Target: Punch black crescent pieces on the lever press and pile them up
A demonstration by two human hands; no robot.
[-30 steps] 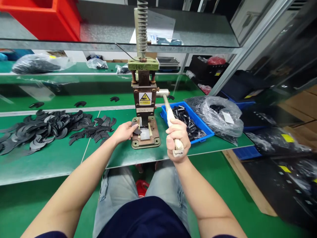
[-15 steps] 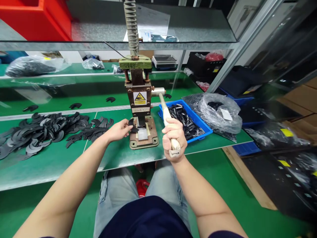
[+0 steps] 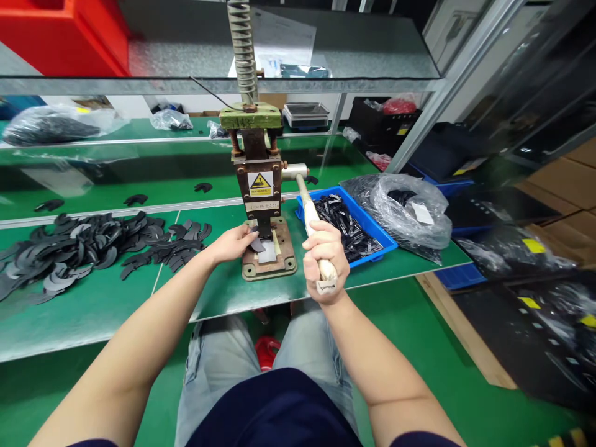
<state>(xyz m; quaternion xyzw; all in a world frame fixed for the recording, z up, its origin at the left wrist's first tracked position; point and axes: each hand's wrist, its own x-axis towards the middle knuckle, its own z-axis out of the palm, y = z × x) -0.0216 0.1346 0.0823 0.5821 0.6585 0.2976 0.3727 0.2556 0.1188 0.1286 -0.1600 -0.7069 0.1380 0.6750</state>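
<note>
A hand press (image 3: 259,177) with a tall spring stands on the green bench. My right hand (image 3: 326,257) is wrapped around the press's tape-covered lever (image 3: 305,202), which slants down toward me. Between the fingertips of my left hand (image 3: 235,242) is a black curved piece (image 3: 257,244), at the left side of the press base (image 3: 270,268), below the ram. Part of that piece is hidden by my fingers. To the left of my left hand lies a heap of similar black curved pieces (image 3: 79,251), with a smaller pile (image 3: 172,245) beside it.
Right of the press, a blue tray (image 3: 388,247) holds many small black parts. Beyond it lies a clear plastic bag (image 3: 405,205). A metal shelf (image 3: 372,46) with a red bin (image 3: 65,37) spans the back. Several single curved pieces lie behind the press.
My left hand has moved slightly right with the curved piece, further in under the ram, and the piece has turned. My right hand keeps its hold on the lever; the view shifts slightly.
</note>
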